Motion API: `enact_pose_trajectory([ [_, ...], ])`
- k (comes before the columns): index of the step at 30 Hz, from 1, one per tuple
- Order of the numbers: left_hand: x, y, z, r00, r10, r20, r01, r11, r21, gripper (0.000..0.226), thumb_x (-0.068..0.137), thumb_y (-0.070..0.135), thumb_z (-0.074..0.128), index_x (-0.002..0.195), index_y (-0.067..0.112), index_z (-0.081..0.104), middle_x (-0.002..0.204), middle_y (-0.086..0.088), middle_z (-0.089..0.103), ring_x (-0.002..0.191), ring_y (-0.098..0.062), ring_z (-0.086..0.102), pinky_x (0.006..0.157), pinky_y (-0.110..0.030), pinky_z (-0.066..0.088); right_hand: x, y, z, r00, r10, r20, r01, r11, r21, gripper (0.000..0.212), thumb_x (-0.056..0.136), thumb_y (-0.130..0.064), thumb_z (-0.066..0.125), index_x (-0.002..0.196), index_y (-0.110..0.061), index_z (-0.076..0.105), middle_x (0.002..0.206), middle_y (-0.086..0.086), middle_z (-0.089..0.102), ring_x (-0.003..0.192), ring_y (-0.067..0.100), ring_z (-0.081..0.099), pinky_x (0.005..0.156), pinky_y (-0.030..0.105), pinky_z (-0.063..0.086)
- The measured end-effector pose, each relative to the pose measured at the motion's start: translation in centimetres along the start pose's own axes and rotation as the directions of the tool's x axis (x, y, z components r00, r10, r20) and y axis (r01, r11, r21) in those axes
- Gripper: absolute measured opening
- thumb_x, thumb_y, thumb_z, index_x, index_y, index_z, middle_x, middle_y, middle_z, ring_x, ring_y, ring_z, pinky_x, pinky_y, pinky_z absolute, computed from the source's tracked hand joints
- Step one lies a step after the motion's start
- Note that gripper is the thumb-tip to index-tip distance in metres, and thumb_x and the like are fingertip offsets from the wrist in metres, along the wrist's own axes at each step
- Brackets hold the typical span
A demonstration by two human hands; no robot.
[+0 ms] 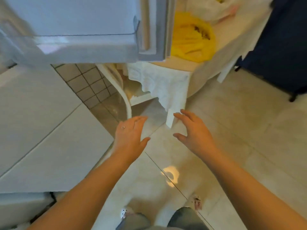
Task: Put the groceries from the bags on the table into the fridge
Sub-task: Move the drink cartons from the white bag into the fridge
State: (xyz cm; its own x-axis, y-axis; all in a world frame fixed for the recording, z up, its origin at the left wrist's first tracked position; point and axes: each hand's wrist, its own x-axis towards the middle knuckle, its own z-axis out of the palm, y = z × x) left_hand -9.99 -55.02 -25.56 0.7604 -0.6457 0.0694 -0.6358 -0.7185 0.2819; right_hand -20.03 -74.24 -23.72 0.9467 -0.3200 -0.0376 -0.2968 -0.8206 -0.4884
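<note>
Both of my hands hang empty over the tiled floor, fingers spread. My left hand [130, 133] wears a ring and my right hand [193, 130] is a short way to its right. The open fridge door [86, 29] with its clear shelf rail fills the upper left, above my hands. On the table [186, 65] at the upper right lie a yellow plastic bag [193, 37] with something dark inside and a white plastic bag [214, 9] behind it. A white tablecloth [166, 83] hangs off the table's near edge.
White cabinet fronts [41, 130] stand at the left. A white chair frame [119, 87] sits under the table by a tiled wall. A dark blue piece of furniture [279, 47] stands at the far right. Pale floor tiles [240, 138] stretch ahead; my feet show at the bottom.
</note>
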Motion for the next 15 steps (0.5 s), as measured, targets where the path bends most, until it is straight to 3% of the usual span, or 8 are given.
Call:
enact_pose_trajectory([
  [4, 4.2, 9.9, 4.1, 0.994, 0.105, 0.04, -0.104, 0.994, -0.029, 0.068, 0.084, 0.042, 0.065, 0.142, 0.021, 0.036, 0.143, -0.002, 0.042, 0.131, -0.024, 0.038, 0.11, -0.044, 0.029, -1.9, 10.3, -4.7, 0.993, 0.107, -0.049, -0.107, 0.994, 0.004, 0.065, 0.079, -0.028, 0.073, 0.137, -0.023, 0.045, 0.147, 0.004, 0.036, 0.134, 0.023, 0.034, 0.108, 0.039, 0.031],
  [8, 8.0, 16.8, 6.9, 0.985, 0.162, 0.052, -0.16, 0.986, -0.034, 0.068, 0.083, 0.041, 0.066, 0.141, 0.022, 0.035, 0.142, -0.003, 0.042, 0.13, -0.025, 0.039, 0.109, -0.044, 0.026, -2.6, 17.4, -8.4, 0.986, 0.155, -0.062, -0.155, 0.988, -0.009, 0.066, 0.08, -0.029, 0.071, 0.139, -0.021, 0.042, 0.149, 0.006, 0.033, 0.136, 0.024, 0.031, 0.11, 0.036, 0.026],
  [15, 15.1, 23.8, 10.0, 0.972, 0.221, 0.077, -0.219, 0.975, -0.038, 0.067, 0.082, 0.038, 0.068, 0.139, 0.02, 0.038, 0.139, -0.004, 0.045, 0.126, -0.026, 0.043, 0.105, -0.051, 0.034, -0.5, 25.8, -12.2, 0.977, 0.198, -0.078, -0.197, 0.98, 0.023, 0.065, 0.08, -0.027, 0.072, 0.138, -0.02, 0.043, 0.149, 0.006, 0.033, 0.136, 0.023, 0.031, 0.11, 0.032, 0.024],
])
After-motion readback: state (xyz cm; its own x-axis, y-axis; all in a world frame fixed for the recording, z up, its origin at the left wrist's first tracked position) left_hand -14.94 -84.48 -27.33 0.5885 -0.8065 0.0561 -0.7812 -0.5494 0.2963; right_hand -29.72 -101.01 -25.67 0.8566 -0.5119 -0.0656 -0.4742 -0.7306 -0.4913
